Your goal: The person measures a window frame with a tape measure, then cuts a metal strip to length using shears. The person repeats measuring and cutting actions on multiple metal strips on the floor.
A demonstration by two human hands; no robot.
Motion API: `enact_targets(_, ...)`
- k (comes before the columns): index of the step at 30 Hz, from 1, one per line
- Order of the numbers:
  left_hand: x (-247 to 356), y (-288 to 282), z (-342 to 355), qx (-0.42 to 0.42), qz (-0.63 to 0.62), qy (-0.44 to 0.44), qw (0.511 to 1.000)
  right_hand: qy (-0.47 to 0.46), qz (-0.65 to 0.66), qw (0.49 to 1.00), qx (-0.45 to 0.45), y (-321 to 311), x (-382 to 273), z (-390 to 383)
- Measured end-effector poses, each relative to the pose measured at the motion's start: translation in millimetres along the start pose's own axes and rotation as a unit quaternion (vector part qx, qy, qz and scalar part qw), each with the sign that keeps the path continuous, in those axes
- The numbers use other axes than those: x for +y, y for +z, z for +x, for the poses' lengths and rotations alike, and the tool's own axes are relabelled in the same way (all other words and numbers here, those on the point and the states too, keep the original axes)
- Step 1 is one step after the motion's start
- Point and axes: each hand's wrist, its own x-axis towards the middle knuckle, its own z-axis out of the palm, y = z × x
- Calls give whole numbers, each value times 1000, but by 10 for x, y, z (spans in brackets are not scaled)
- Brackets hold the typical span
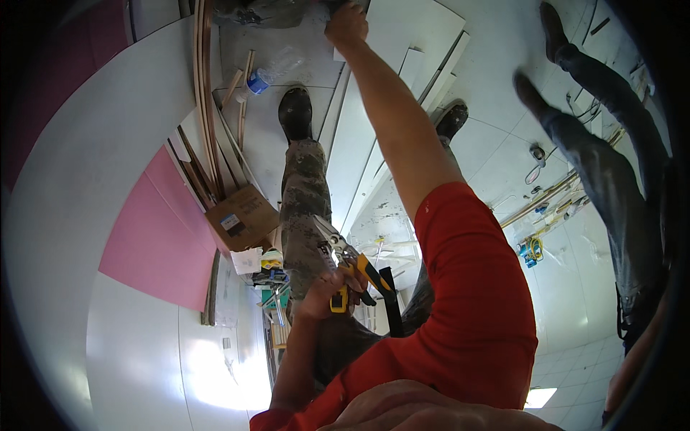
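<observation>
While the snips [348, 256] sit near centre, over the person's left leg [305, 187], blades aimed far, the left hand [323, 293] has its fingers curled round the yel./blk grips. Right hand [348, 27] is far out by the white panels [424, 30], fingers bent — can't tell if pinching anything. For a good reach, prob. best to angle the blades off the leg & plant both feet first. Further out: plastic bottle [260, 80] & wood strips [203, 108] far left, cardboard box [248, 218] left, co-worker's legs [596, 169] right. Hard to read: dark shape [334, 6] at right fingertips, cut off by the far edge; yel. piece [339, 302] in left grasp — grip or separate item, unclear; left palm hidden.
</observation>
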Motion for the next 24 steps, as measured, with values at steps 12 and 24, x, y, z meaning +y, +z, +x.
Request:
enact_targets(12, -68, 181, 230, -38, -16, 13, 999, -251, -215, 808, -489, -2705, 767, -1366)
enact_targets(24, -412, 372, 499, 38, -8, 4, 999, 49, -104, 991, -69, -2373, 3837, -2266)
